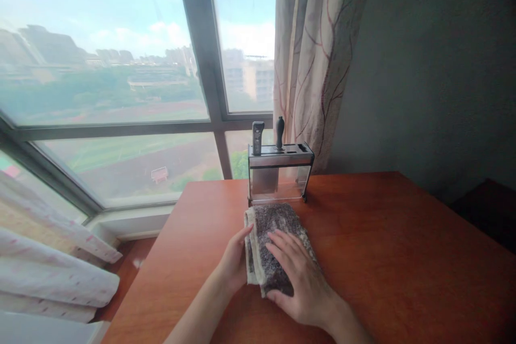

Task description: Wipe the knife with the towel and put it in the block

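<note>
A folded grey-brown towel [278,220] with a pale hem lies on the table in front of me. My left hand [236,258] grips its left edge, thumb against the hem and the other fingers hidden behind the cloth. Across the top of the towel rests my right hand [298,279], its fingers stretched out and somewhat apart, the thumb near the towel's front corner. Just beyond the towel stands a clear-sided knife block [282,161]. A cleaver with a dark handle [258,137] and a second black handle [280,131] stick up from its slots.
The reddish-brown wooden table [382,236] reaches out to the right and ends near a grey wall [423,64]. Large window panes with a grey frame [201,27] rise behind it. Curtains hang beside the knife block [318,37] and at lower left [52,263].
</note>
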The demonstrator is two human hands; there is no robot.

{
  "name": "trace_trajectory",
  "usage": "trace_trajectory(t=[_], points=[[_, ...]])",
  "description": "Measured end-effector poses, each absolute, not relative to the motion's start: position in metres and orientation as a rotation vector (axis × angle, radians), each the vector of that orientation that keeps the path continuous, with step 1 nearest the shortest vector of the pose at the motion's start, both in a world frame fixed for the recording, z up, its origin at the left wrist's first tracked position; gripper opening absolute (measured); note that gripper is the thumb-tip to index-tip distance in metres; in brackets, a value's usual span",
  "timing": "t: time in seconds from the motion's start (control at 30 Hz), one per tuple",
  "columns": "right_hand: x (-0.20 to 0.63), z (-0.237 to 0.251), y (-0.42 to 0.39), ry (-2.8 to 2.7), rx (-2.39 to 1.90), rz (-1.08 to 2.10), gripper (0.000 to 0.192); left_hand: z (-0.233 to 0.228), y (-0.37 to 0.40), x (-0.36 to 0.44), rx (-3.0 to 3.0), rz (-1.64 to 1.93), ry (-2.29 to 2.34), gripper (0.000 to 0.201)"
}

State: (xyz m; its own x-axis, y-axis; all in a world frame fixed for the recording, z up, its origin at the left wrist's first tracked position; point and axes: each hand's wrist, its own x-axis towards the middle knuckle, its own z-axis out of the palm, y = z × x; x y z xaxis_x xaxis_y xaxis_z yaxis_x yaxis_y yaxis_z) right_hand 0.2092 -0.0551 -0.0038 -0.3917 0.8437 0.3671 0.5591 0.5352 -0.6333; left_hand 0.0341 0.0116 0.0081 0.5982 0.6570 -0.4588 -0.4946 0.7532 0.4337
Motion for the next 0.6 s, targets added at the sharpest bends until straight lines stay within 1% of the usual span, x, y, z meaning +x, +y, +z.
trace_trajectory(t=[0.07,0.17,0.23,0.33,0.43,0.6], points=[[0.202,-0.007,-0.058,-2.156,-1.198,0.482,0.081,0.008,0.012,0.035,0.273,0.709,0.602,0.053],[0.194,-0.015,-0.055,-2.143,-1.323,0.343,0.086,0.009,0.010,0.038,0.292,0.792,0.527,0.052],[0.193,-0.020,-0.052,-2.124,-1.349,0.262,0.083,0.010,0.008,0.041,0.308,0.824,0.473,0.051],[0.195,-0.023,-0.049,-2.058,-1.341,0.209,0.074,0.010,0.004,0.045,0.327,0.819,0.414,0.049],[0.199,-0.023,-0.047,-1.967,-1.311,0.300,0.066,0.009,0.001,0.048,0.348,0.796,0.399,0.048],[0.206,-0.026,-0.040,-1.606,-1.254,0.618,0.045,0.008,-0.003,0.054,0.385,0.771,0.409,0.047]])
